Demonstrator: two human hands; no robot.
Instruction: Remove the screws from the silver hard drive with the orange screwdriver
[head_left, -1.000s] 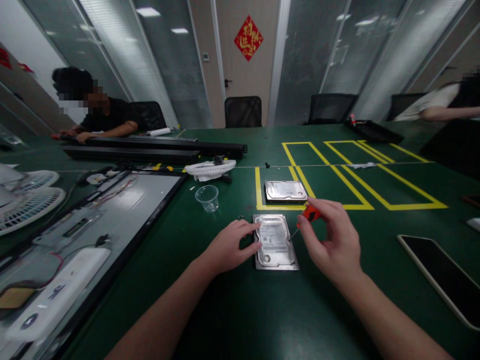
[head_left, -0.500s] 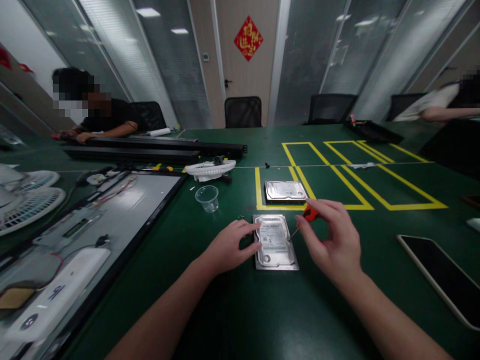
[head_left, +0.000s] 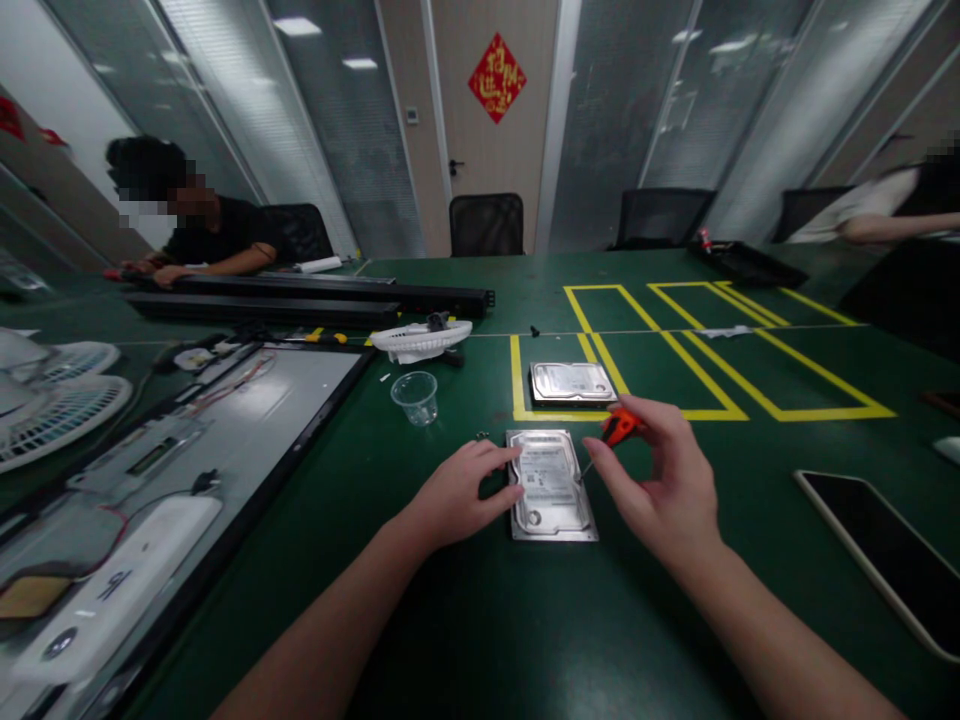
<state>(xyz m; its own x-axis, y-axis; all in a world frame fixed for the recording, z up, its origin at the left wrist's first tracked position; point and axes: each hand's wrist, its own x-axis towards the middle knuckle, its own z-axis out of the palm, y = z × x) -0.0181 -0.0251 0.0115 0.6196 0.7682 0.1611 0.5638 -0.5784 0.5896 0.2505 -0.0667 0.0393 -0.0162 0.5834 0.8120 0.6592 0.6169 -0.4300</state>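
A silver hard drive (head_left: 556,505) lies label up on the green table in front of me. My left hand (head_left: 469,490) holds its left side, thumb and index finger resting apart on the top face and the other fingers partly hidden. Between the thumb and fingers of my right hand (head_left: 664,470) is a small screwdriver (head_left: 621,428) with a red and black handle. Its thin shaft slants down to the drive's right edge; the exact contact at the tip is too small to make out. Just beyond lies a second hard drive (head_left: 571,382).
A clear plastic cup (head_left: 415,398) and a white fan part (head_left: 421,340) stand left of the drives. An opened flat panel (head_left: 300,400) fills the left side. At right lies a phone (head_left: 885,550). Yellow tape (head_left: 712,413) marks the table. Two people sit across it.
The screwdriver's handle has turned and tilted slightly to the right, and my right fingers have shifted with it. My left hand and both drives stay in place.
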